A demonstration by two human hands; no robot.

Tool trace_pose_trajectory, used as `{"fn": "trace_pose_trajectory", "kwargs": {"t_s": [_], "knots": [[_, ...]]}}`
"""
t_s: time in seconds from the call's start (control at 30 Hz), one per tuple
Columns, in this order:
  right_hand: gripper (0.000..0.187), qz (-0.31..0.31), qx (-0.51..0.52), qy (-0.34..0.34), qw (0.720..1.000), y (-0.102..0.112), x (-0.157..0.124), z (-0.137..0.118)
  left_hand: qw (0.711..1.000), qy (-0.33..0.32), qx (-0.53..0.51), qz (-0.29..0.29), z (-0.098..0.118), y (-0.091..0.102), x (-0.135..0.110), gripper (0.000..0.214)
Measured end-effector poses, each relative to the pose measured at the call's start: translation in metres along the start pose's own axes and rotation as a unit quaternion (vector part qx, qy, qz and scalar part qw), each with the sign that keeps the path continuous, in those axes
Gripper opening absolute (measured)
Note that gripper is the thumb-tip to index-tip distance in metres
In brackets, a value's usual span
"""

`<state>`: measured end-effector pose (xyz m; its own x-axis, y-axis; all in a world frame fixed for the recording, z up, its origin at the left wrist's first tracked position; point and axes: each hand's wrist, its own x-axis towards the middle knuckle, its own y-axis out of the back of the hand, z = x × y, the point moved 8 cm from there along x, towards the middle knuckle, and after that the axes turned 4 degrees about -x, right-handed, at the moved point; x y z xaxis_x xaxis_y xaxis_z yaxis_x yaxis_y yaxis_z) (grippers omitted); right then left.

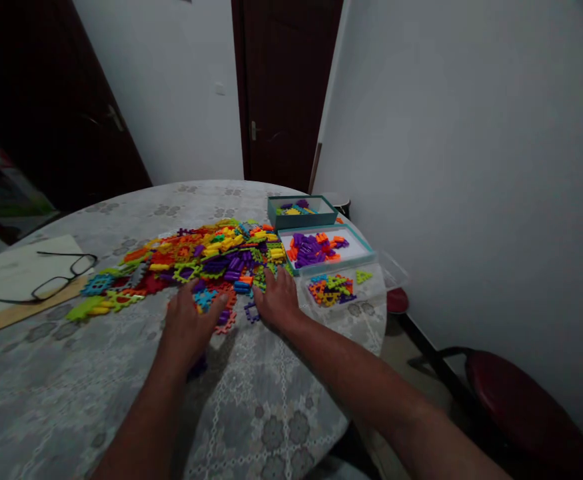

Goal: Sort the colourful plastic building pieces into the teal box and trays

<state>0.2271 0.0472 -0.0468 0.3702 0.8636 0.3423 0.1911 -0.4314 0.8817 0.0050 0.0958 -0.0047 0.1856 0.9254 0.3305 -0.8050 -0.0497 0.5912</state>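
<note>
A wide pile of colourful plastic building pieces (196, 257) lies spread across the round table (251, 407). My left hand (191, 323) rests palm down at the pile's near edge, fingers spread over blue and red pieces, and a purple piece shows under its heel. My right hand (276, 300) lies flat beside it, fingers stretched onto green and purple pieces. A loose purple piece (251, 312) sits between the two hands. Neither hand grips anything that I can see.
A teal box (301, 210) with pieces stands at the back right, a teal tray (366, 250) of purple and orange pieces sits in front of it, and a clear tray (371, 290) of mixed pieces is nearest. Glasses (56, 280) lie on paper at left. A red stool (516, 407) stands at right.
</note>
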Motion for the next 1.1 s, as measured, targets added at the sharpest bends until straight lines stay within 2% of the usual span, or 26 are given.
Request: {"fn": "trace_pose_trajectory", "kwargs": {"t_s": [0.13, 0.23, 0.33, 0.53, 0.77, 0.97, 1.1], "knots": [[0.062, -0.003, 0.004, -0.023, 1.000, 0.007, 0.010, -0.002, 0.983, -0.042, 0.135, -0.115, -0.010, -0.017, -0.040, 0.106], [0.063, -0.001, 0.009, -0.038, 0.999, 0.008, 0.016, -0.003, 0.964, -0.064, 0.221, -0.136, -0.014, -0.021, -0.062, 0.107], [0.061, 0.001, 0.007, -0.044, 0.999, 0.004, 0.019, -0.004, 0.958, -0.082, 0.250, -0.114, -0.010, -0.023, -0.063, 0.097], [0.045, 0.003, -0.023, -0.007, 1.000, 0.002, 0.011, -0.012, 0.968, -0.103, 0.224, -0.050, -0.005, -0.026, -0.043, 0.080], [0.034, 0.011, -0.038, 0.032, 0.999, 0.006, -0.004, -0.021, 0.970, -0.098, 0.221, -0.015, -0.008, -0.025, -0.039, 0.076], [0.032, 0.010, -0.019, 0.050, 0.999, 0.008, -0.015, -0.027, 0.974, -0.074, 0.213, 0.019, -0.012, -0.021, -0.038, 0.089], [0.024, 0.000, 0.017, 0.082, 0.996, 0.010, -0.019, -0.036, 0.980, -0.105, 0.164, 0.048, -0.011, -0.014, -0.041, 0.078]]}}
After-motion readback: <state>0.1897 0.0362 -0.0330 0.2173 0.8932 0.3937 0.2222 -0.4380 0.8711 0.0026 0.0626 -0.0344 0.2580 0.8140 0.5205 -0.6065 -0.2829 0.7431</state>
